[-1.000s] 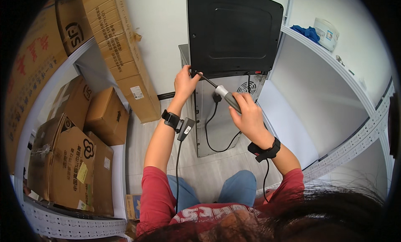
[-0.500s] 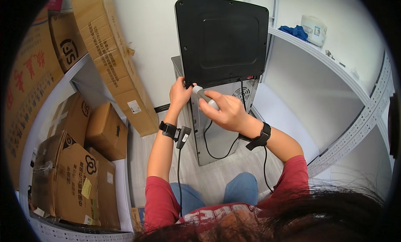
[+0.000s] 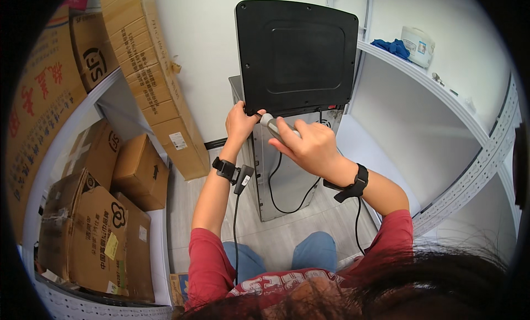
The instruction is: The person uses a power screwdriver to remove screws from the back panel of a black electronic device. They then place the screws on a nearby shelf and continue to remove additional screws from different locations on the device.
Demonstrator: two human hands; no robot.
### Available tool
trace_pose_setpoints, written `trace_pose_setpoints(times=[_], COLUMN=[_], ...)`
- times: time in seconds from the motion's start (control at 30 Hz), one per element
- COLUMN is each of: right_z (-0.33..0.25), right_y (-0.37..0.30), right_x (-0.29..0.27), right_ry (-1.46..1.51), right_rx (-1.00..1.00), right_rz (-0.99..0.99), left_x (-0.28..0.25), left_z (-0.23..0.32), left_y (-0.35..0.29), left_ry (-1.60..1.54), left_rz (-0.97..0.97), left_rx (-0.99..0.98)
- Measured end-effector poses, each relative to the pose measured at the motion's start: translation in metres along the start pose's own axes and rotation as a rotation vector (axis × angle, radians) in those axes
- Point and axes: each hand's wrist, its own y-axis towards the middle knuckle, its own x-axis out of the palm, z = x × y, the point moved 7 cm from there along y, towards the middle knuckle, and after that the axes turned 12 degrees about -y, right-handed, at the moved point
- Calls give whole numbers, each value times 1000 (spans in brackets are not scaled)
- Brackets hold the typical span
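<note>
A tall grey metal cabinet [image 3: 262, 193] stands on the floor before me, topped by an upright black panel [image 3: 301, 58] with small screws round its rim. My right hand [image 3: 313, 146] grips a thick grey screwdriver [image 3: 277, 127], which looks powered. Its light front end points at the panel's lower left corner. My left hand [image 3: 241, 124] is closed at that corner, thumb and forefinger pinched just ahead of the tool's nose. What lies between those fingertips is too small to make out. Below the panel, a black cable [image 3: 292, 211] hangs in a loop against the cabinet.
Cardboard boxes [image 3: 91, 237] fill the shelving at left, and a long upright carton [image 3: 160, 94] leans beside the wall. At right, a white shelf [image 3: 452, 102] carries a whitish appliance [image 3: 418, 46] and a blue cloth [image 3: 392, 48]. Black wrist straps [image 3: 223, 168] trail cables along both my arms.
My right hand and the screwdriver have shifted slightly right and down, the tool's nose drawing a little away from the corner. My left hand stays at the corner. The view has moved slightly.
</note>
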Motion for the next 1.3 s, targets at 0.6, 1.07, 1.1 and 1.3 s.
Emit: trace_pose_setpoints(times=[0.6,1.07,1.1,1.3], right_z=[-10,4,11,33], right_y=[12,20,20,27], right_x=[-4,-5,-1,-12], right_ry=[280,266,184,244], right_rx=[-296,-170,-65,103], right_rz=[71,20,-3,149], left_x=[0,3,3,5], left_z=[3,-10,-12,-11], left_y=[-2,1,1,2], left_ry=[-21,-18,-36,-7], left_rz=[43,72,74,50], left_rx=[55,67,66,87])
